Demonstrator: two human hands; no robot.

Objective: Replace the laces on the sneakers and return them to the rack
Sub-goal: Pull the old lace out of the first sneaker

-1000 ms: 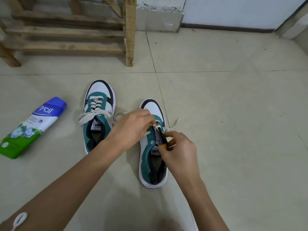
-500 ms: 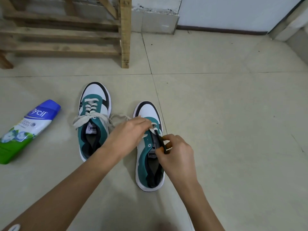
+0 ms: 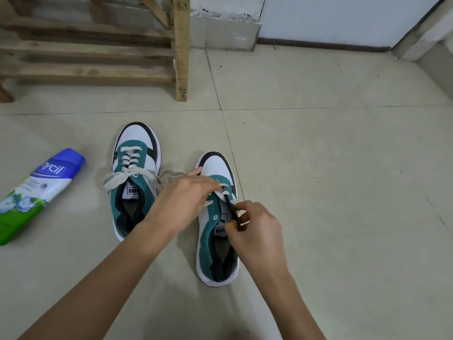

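Two teal, white and black sneakers stand on the tiled floor, toes pointing away from me. The left sneaker [image 3: 133, 182] is laced with a cream lace, its loose ends spread out to both sides. My left hand [image 3: 183, 200] lies over the front eyelets of the right sneaker [image 3: 217, 231], fingers curled on the cream lace [image 3: 221, 193] there. My right hand [image 3: 255, 224] pinches a thin black lace end [image 3: 231, 207] at the eyelets on the sneaker's right side. The wooden rack [image 3: 98, 52] stands at the back left.
A blue, white and green bottle [image 3: 34, 192] lies on its side on the floor at the left. A wall with a dark skirting [image 3: 318, 42] runs along the back. Bare tiles stretch out to the right of the sneakers.
The view has shifted slightly and the sneakers sit a little lower in frame. Both hands stay on the right sneaker's eyelets, and the right hand has drawn slightly back with the black lace end.
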